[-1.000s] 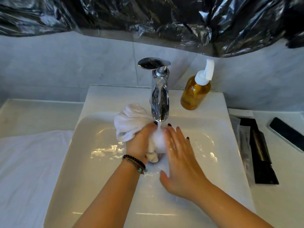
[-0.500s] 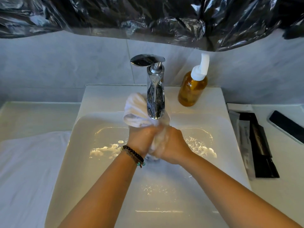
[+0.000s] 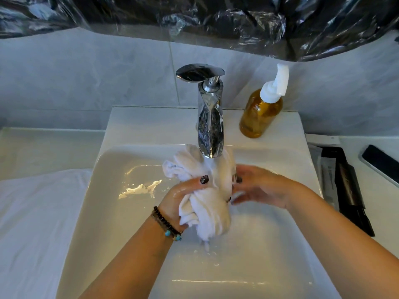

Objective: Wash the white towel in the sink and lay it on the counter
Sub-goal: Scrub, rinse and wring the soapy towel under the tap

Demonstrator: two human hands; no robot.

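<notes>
So the white towel (image 3: 205, 203) is bunched into a wet twisted wad over the middle of the sink (image 3: 112, 212), right under the spout of the chrome faucet (image 3: 210, 126) with water running onto its far end; the near end hangs down and drips into the basin. The left hand (image 3: 181, 197) is wrapped round the middle of the wad, thumb with dark polish across the top; the right hand (image 3: 257, 186) sits against the towel's right side, fingers a bit blurred but bent in onto the cloth, so it looks like it's grasping it too. There's a beaded bracelet (image 3: 167, 225) on the left wrist.

Further out: an amber soap bottle (image 3: 261, 113) with a white pump stands on the sink's far ledge, just right of the faucet; a white cloth (image 3: 32, 223) is spread on the counter to the left; on the right counter there are some dark packets (image 3: 347, 186) and a black phone (image 3: 382, 162); crinkly black plastic sheet (image 3: 216, 20) hangs over the grey tiled wall at the far side.
</notes>
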